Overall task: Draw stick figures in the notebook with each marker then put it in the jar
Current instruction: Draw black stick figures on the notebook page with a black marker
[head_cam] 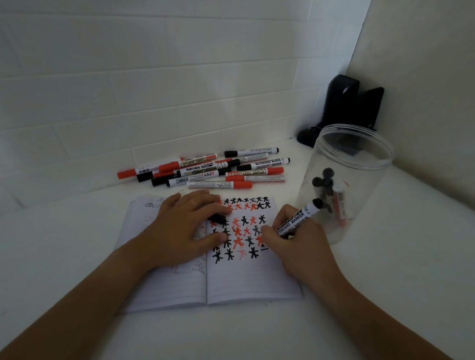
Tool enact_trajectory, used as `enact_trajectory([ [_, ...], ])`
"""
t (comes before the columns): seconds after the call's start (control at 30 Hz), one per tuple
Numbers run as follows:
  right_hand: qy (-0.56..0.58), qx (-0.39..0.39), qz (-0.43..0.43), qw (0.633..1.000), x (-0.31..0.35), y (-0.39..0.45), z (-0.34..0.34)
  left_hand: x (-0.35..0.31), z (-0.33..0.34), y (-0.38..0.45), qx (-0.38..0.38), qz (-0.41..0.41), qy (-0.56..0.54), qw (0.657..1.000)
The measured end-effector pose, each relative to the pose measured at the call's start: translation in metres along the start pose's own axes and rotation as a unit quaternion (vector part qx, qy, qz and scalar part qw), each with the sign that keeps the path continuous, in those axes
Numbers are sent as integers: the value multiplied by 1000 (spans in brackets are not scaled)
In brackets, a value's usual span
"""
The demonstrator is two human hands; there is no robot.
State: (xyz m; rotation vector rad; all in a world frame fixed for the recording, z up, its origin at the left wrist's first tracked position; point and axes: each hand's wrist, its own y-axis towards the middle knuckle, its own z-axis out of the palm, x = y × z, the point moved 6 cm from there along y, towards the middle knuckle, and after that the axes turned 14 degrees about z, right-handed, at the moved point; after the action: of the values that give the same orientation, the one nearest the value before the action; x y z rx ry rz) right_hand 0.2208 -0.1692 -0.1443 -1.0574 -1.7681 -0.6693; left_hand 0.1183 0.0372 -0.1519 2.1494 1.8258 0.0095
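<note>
At centre left of the frame the left hand (pixel 187 227) lies flat on the open lined paper notebook (pixel 208 257), fingers straight and slightly spread, with a small black marker cap (pixel 217 218) lying under or tucked between its fingertips; which, I cannot tell. Above it, in the upper middle, a loose pile of red and black capped whiteboard markers (pixel 209 170) waits on the white table (pixel 64 252). The right-hand page carries rows of red and black stick figures (pixel 240 225). At centre right the right hand (pixel 290 238) pinches a black whiteboard marker (pixel 298 217), fingers curled tight round its barrel near the writing end, its tail slanting up and right toward the clear plastic jar (pixel 353 175), which already holds several markers. The tip is hidden behind the fingers, seemingly on the page at the end of the lowest row. The step in hand looks like drawing a figure with this marker; next it likely calls for recapping with the cap at the left hand, then lifting the marker right into the jar's open mouth.
</note>
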Motion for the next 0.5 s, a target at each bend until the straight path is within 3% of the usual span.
enact_trajectory([
  [0.2, -13, 29, 5, 999, 0, 0, 2, 0, 0, 0, -5, 4, -1, 1000],
  [0.5, -26, 6, -10, 1000, 1, 1, 1, -1, -1, 0, -2, 4, -1, 1000],
])
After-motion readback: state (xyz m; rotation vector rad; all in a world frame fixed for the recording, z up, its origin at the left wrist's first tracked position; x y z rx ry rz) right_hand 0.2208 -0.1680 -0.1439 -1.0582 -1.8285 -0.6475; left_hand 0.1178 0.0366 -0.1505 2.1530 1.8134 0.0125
